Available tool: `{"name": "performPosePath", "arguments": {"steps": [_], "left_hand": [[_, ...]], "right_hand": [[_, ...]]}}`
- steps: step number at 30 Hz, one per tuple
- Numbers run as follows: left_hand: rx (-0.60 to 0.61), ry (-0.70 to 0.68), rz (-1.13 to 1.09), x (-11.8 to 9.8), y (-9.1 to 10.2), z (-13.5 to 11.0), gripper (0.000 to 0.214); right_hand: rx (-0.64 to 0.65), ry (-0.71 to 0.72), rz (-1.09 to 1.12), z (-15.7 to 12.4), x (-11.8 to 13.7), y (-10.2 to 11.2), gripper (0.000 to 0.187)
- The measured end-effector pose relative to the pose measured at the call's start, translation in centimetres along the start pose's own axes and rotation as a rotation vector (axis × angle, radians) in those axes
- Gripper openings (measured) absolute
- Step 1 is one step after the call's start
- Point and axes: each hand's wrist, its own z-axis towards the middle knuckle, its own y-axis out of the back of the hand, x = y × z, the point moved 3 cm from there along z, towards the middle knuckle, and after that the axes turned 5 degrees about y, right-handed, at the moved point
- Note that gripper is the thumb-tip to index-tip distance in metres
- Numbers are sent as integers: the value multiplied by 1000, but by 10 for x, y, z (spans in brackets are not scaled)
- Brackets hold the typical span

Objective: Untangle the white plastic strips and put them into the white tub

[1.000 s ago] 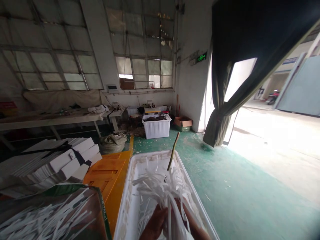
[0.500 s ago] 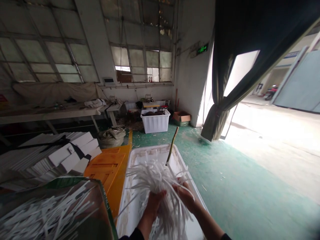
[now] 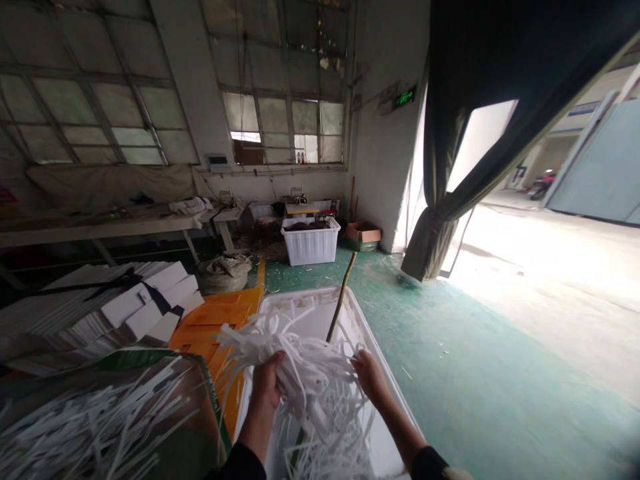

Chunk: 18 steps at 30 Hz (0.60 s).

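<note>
Both hands hold up a tangled bunch of white strips point(image 3: 305, 373) over a white plastic tub point(image 3: 320, 313). My left hand point(image 3: 266, 385) is closed on the bunch's left side. At the right side, my right hand point(image 3: 369, 375) grips it too. A thin brown stick point(image 3: 341, 297) leans out of the tub behind the bunch. More white strips hang down into the tub below my hands.
A green-edged box full of white strips point(image 3: 100, 420) sits at lower left, beside an orange crate point(image 3: 215, 323) and stacked white boards point(image 3: 115, 307). A white bin point(image 3: 311, 245), workbenches and a cardboard box point(image 3: 364, 233) stand by the far wall. A dark curtain point(image 3: 450, 193) hangs at the open doorway.
My hands have risen out of the tub with the bunch and moved apart, with the left hand shifting left and the strips spreading wider between them.
</note>
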Motion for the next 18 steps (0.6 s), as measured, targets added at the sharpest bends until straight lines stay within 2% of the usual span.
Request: {"name": "performPosePath", "arguments": {"steps": [3, 6, 8, 11, 16, 18], "left_hand": [[-53, -61, -29, -30, 11, 1, 22], [-106, -89, -66, -45, 24, 5, 20], [-102, -63, -61, -43, 28, 7, 20], [-49, -39, -57, -29, 31, 8, 23], [-43, -2, -63, -10, 36, 7, 24], [-56, 12, -52, -7, 39, 5, 24]], "right_hand": [[19, -95, 15, -1, -12, 9, 18], [-3, -261, 239, -6, -16, 21, 26], [-8, -347, 451, -9, -12, 25, 31], [48, -359, 662, -11, 0, 28, 37], [133, -339, 744, -14, 11, 32, 38], [101, -362, 739, -14, 12, 35, 41]]}}
